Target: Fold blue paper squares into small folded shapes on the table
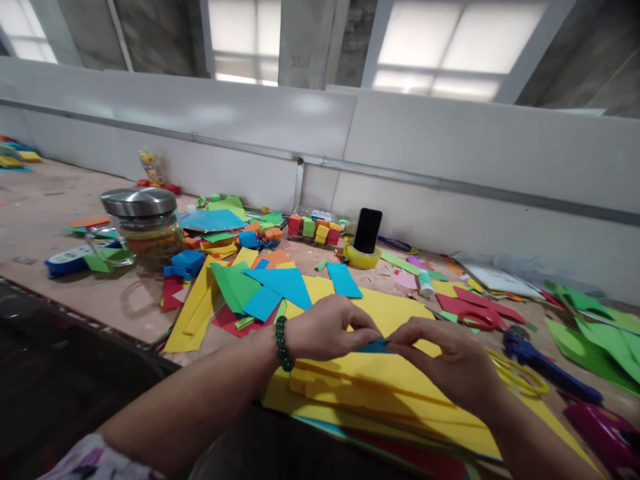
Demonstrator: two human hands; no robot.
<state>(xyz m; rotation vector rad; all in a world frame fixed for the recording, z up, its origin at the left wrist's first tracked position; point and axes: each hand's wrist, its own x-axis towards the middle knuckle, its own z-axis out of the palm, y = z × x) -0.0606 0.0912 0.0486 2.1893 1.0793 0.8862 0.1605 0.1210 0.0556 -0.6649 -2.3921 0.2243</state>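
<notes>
In the head view, the person's left hand [333,328] and right hand [445,357] meet over the yellow paper [373,387] at the near edge of the bench [40,220]. Each hand pinches a small piece of blue paper [371,347] between thumb and fingers, the left hand at one end and the right at the other. The piece is above the yellow sheets, partly hidden by the fingers. A green bead bracelet [284,343] circles the left wrist.

Just beyond the left hand lie a blue sheet [287,285] and a folded green sheet [233,285]. Near the right hand are yellow scissors [520,377], red scissors [475,321] and a tool with blue handles [555,372]; a magenta object [600,430], cut by the frame, lies near the corner.

Farther back, a phone [368,230] stands upright at a roll of yellow tape [361,257], with a row of coloured paper cubes [315,230] to its left. A glass jar [150,233] with a metal lid stands on the left, near a blue cube [189,262].
</notes>
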